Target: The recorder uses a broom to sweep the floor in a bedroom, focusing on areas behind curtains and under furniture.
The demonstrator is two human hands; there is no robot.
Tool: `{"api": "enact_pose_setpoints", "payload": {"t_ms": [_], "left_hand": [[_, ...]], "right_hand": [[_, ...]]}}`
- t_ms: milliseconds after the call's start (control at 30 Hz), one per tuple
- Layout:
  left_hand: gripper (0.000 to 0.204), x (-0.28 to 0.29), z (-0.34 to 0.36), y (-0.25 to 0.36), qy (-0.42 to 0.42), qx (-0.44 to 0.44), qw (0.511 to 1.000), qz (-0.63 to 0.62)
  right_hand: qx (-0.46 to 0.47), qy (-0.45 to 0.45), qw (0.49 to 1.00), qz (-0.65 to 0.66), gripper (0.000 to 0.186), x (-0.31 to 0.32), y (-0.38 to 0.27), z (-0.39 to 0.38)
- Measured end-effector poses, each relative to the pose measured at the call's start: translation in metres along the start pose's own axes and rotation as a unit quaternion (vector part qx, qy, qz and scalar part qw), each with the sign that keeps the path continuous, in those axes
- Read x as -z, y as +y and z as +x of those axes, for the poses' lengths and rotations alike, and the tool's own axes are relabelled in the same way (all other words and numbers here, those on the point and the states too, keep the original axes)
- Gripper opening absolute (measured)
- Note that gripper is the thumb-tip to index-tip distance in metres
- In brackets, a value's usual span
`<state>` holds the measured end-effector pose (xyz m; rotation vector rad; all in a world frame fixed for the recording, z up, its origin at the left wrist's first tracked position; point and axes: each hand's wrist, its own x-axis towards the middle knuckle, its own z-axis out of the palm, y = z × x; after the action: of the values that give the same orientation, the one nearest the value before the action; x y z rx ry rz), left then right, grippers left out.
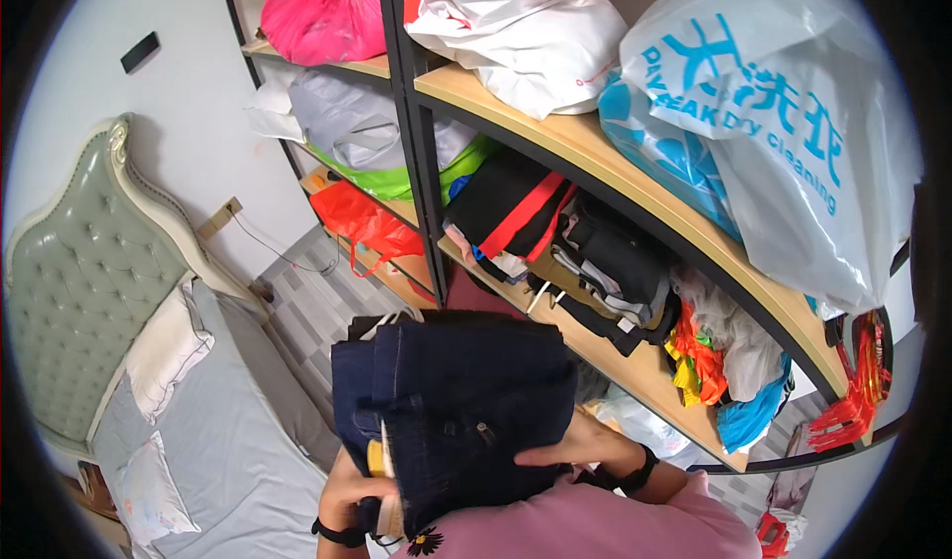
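A folded stack of dark denim and black clothing (451, 390) is held low in front of my pink top, with a pale strip and a yellow patch showing at its left side. My left hand (362, 490) grips the stack at its lower left, thumb over the edge. My right hand (585, 440) holds it from the right side, thumb lying on the denim. Just beyond the stack is a wooden shelf (550, 326) with piles of dark clothes (610, 261) and bright orange, yellow and blue garments (699, 366).
A curved shelving unit (516, 103) fills the upper right, holding a pink bag (317, 8), white and blue plastic bags (764, 152), grey bags and a red bag (367, 227). A bed (228, 470) with a tufted headboard and pillows stands left, beside grey flooring (288, 316) and a cord.
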<state>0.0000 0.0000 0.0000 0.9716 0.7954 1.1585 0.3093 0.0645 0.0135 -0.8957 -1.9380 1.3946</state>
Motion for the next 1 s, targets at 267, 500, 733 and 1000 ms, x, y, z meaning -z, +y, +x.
{"api": "enact_pose_setpoints", "payload": {"t_ms": [267, 500, 733, 1000], "left_hand": [[0.069, 0.018, 0.145, 0.043, 0.050, 0.009, 0.999, 0.004], [0.061, 0.034, 0.242, 0.081, -0.053, 0.021, 0.997, 0.051], [0.058, 0.053, 0.321, 0.083, -0.223, 0.054, 0.973, 0.003], [0.058, 0.048, 0.418, 0.068, -0.292, 0.140, 0.939, -0.117]], "right_hand": [[0.053, 0.241, 0.963, 0.111, 0.088, 0.056, -0.025, 0.119], [0.002, 0.364, 0.916, 0.168, 0.090, 0.076, -0.023, 0.169], [-0.006, 0.522, 0.835, 0.175, 0.080, 0.067, -0.048, 0.181], [0.034, 0.629, 0.767, 0.125, 0.073, 0.066, -0.040, 0.195]]}}
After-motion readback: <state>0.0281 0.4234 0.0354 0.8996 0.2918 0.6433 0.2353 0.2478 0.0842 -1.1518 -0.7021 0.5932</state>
